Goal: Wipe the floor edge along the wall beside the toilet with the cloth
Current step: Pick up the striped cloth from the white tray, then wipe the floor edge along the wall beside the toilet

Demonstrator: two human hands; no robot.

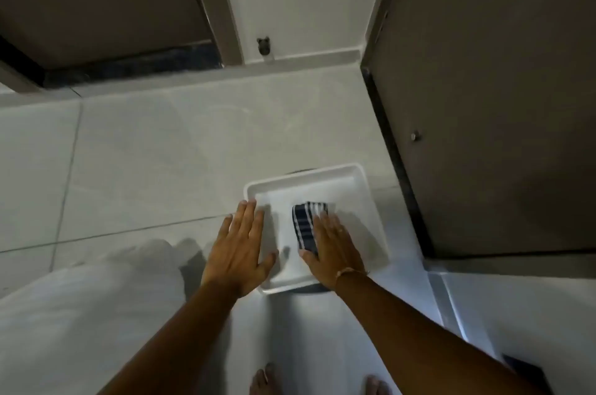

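A folded dark blue cloth with white stripes (304, 225) lies in a white square tray (351, 181) on the pale tiled floor. My right hand (335, 249) lies flat over the cloth's right side with fingers spread, not closed around it. My left hand (240, 249) hovers flat and open over the tray's left rim, holding nothing. No toilet is visible in the head view.
A brown door (490, 104) stands at the right with a dark strip at its foot. A white wall with skirting (306, 55) and a small dark fitting (264, 46) is ahead. Another brown panel (96, 1) is at upper left. White fabric (80, 314) and bare toes (267, 378) are below.
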